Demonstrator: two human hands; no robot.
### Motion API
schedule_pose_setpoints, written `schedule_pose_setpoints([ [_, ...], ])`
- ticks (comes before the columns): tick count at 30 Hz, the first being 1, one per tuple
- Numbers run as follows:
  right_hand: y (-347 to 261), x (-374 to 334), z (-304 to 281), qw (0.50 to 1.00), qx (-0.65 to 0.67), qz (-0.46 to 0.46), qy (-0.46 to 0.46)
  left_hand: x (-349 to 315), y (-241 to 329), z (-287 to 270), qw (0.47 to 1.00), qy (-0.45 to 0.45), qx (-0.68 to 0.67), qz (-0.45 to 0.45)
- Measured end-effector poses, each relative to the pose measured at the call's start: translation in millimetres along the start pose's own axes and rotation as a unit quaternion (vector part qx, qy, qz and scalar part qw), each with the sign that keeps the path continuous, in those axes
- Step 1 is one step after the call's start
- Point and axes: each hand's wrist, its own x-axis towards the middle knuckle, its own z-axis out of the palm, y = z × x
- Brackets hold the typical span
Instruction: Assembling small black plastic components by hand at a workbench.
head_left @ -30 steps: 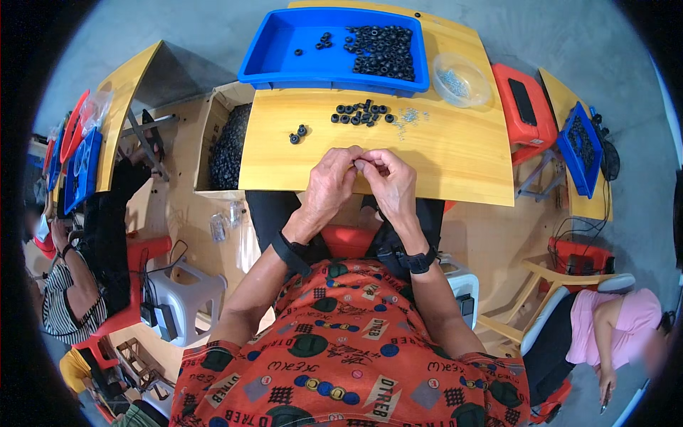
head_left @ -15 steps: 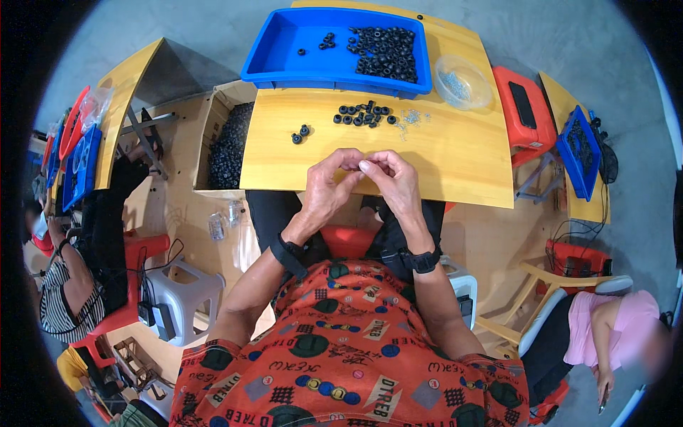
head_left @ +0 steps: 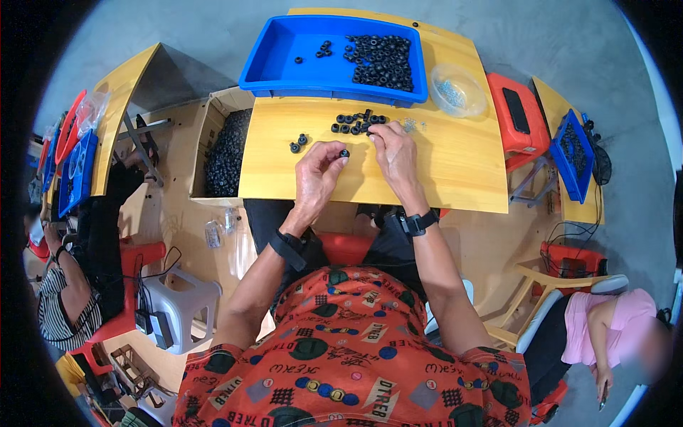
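Observation:
A small round black part with a hole (head_left: 344, 153) is pinched between the thumb and index finger of my left hand (head_left: 315, 178), just above the table. Farther forward, my right hand (head_left: 397, 155) has its thumb and index finger closed on another small black part (head_left: 370, 131) at the near right side of a cluster of black parts (head_left: 346, 119). Two stacked-looking black pieces (head_left: 295, 147) stand apart, to the left of the cluster. Tiny clear bits (head_left: 411, 125) lie just beyond my right hand, which partly hides them.
On the wooden table (head_left: 441, 174), a blue tray (head_left: 277, 85) holds many black parts. Right of it stands a clear bowl (head_left: 473, 107) with small bluish bits. A cardboard box (head_left: 201, 153) of black parts sits at left. Red stool (head_left: 509, 142) right; people sit on both sides.
My hands were together over the table's near edge. They have separated: the right has moved forward to the black cluster, while the left stays back with a black part now visible in its fingers.

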Motion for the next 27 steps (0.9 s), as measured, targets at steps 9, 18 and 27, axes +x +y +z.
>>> schedule_pose_setpoints([
  [9, -17, -14, -9, 0.988, 0.113, 0.097, -0.028, 0, 7, -6, 0.998, -0.013, -0.060, -0.001],
  [18, -37, -45, -33, 0.920, 0.336, 0.191, -0.063, -9, 19, 0, 0.970, -0.057, -0.221, -0.088],
  [27, -41, -45, -35, 0.863, 0.437, 0.242, -0.073, -14, 21, 5, 0.969, -0.061, -0.231, -0.069],
])
